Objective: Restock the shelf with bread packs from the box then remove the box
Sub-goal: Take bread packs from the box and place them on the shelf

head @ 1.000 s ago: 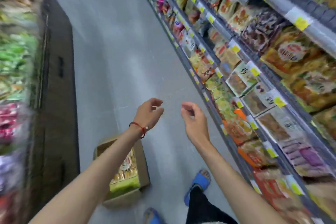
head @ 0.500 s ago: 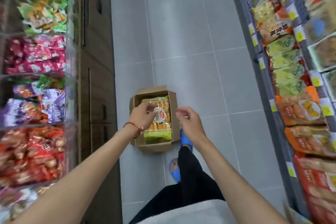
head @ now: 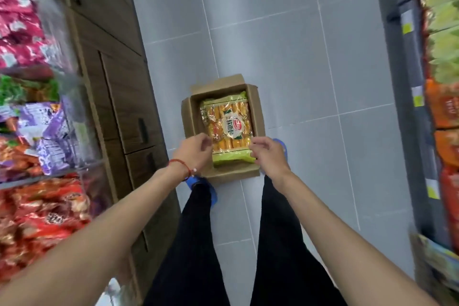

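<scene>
An open cardboard box (head: 190, 117) sits on the grey tiled floor between my feet. Inside it lies a bread pack (head: 227, 126) in clear and green wrapping, with yellow-orange rolls and a round label. My left hand (head: 192, 150), with a red cord on the wrist, hovers over the pack's near left corner, fingers curled and apart. Over the near right corner my right hand (head: 267, 154) has its fingers at the wrapper's edge. Whether either hand touches the pack is unclear.
Shelves of snack packs (head: 32, 112) stand on the left above wooden cabinet doors (head: 119, 97). On the right runs a grey shelf (head: 407, 82) with orange and green packs and yellow price tags. Tiled aisle floor (head: 273, 20) stretches ahead of the box.
My view has swung from the right shelf down to the floor. Both hands have dropped toward the box and now frame the near end of the bread pack.
</scene>
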Available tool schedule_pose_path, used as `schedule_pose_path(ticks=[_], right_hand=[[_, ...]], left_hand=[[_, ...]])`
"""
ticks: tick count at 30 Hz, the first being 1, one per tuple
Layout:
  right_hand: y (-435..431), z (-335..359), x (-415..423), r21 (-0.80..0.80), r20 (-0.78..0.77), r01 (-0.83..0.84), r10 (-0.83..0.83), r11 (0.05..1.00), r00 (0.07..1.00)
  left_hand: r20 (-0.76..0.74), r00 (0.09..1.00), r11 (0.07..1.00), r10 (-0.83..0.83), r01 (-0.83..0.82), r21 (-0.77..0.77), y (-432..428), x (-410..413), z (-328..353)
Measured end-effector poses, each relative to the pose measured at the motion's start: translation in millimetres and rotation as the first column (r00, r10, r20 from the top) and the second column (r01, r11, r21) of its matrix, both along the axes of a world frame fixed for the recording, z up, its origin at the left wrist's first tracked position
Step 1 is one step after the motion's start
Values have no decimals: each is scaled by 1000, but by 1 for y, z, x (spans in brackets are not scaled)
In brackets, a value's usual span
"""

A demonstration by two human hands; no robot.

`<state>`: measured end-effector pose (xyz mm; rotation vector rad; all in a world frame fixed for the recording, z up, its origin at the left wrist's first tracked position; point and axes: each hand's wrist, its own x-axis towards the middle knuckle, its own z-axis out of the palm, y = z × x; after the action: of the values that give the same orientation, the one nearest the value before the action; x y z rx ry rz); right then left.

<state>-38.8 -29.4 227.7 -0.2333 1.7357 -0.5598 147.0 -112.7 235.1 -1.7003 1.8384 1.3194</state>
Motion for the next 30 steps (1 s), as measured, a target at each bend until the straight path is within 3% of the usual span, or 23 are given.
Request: schedule_pose_path(ticks=[7,12,17,23,30], right_hand=[[24,-103,59,161,-5,288,-291,944,957],[34,-195,87,260,-13,383,-393,886,919],[35,-299,99,349,-72,475,-482,808,873],[29,-393,103,531,-105,607,-665,592,740],[26,-456,104,491,-18,719,-819,492,573]], left_hand=[[-12,975,969,-221,221,110,-1,37,-115],[18,951,946,-309,306,107,-8,42,-206],[61,915,917,-399,398,36,-30,36,-295],[122,894,883,-432,446,-143,-75,3,-382],[142,888,851,-436,459,-256,-116,-31,-453]])
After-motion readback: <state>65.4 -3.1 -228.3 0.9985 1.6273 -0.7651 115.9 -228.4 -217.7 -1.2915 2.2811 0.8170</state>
